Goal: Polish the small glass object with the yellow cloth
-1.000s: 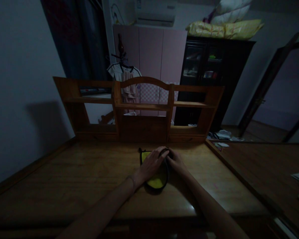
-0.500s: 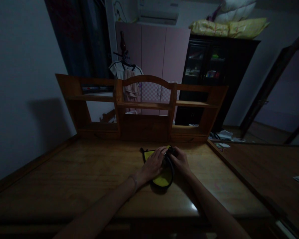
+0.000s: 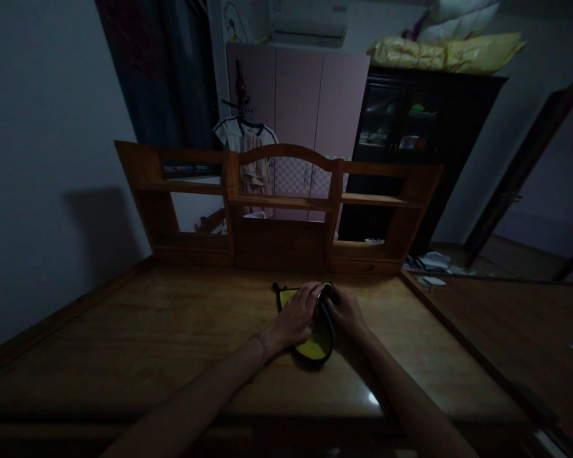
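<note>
A yellow cloth item with a black edge lies on the wooden desk, near its back middle. My left hand rests flat on top of it, fingers stretched toward the right. My right hand is at the item's upper right corner, fingers curled and pinching a small dark part there. The dim light hides what that part is. The two hands' fingertips nearly touch.
A wooden shelf unit stands along the desk's back edge. Behind it are a pink wardrobe, hanging clothes and a dark cabinet with yellow bedding on top. Papers lie on the floor at right.
Both hands stay on the yellow item, with the right fingers closing tighter at its corner. The camera has shifted slightly, so the scene sits a little to the right.
</note>
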The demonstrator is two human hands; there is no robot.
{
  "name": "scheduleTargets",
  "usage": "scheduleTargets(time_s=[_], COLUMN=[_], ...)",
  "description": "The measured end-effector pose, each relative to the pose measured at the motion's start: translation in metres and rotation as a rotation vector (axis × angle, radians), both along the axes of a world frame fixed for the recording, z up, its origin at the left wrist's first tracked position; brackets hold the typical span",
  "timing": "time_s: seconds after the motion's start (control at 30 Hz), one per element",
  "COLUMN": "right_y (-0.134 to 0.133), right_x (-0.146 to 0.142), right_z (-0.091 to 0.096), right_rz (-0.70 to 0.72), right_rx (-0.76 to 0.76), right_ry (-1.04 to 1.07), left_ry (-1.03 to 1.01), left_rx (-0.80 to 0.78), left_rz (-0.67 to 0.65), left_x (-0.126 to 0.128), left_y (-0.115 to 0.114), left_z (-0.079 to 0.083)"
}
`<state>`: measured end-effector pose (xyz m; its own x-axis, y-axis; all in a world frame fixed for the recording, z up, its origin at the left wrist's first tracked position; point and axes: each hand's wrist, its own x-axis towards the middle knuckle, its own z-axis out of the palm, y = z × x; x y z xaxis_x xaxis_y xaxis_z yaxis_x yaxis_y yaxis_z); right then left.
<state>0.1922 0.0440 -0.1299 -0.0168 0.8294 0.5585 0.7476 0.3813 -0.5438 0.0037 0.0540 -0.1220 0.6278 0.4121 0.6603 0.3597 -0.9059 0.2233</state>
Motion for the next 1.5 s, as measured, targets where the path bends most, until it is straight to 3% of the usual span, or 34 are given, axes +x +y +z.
scheduleTargets(time_s=[0.6, 0.8, 1.17, 1.33, 1.5], right_y=[0.003, 0.005, 0.005, 0.004, 0.008], right_x=[-0.008, -0.008, -0.004, -0.004, -0.002], right_z=[0.002, -0.002, -0.006, -0.006, -0.014], right_rz=[0.294, 0.335, 0.192, 0.160, 0.236], right_rx=[-0.204, -0.296, -0.113, -0.091, -0.024], right_ry=[0.432, 0.479, 0.162, 0.161, 0.251], left_ry=[0.014, 0.027, -0.015, -0.005, 0.044], left_rx=[0.039, 0.048, 0.066, 0.074, 0.095], left_rz=[0.005, -0.013, 0.005, -0.001, -0.050], left_x=[-0.004, -0.004, -0.003, -0.003, -0.003], left_y=[-0.006, -0.004, 0.001, 0.002, 0.001], left_z=[0.010, 0.010, 0.006, 0.004, 0.004])
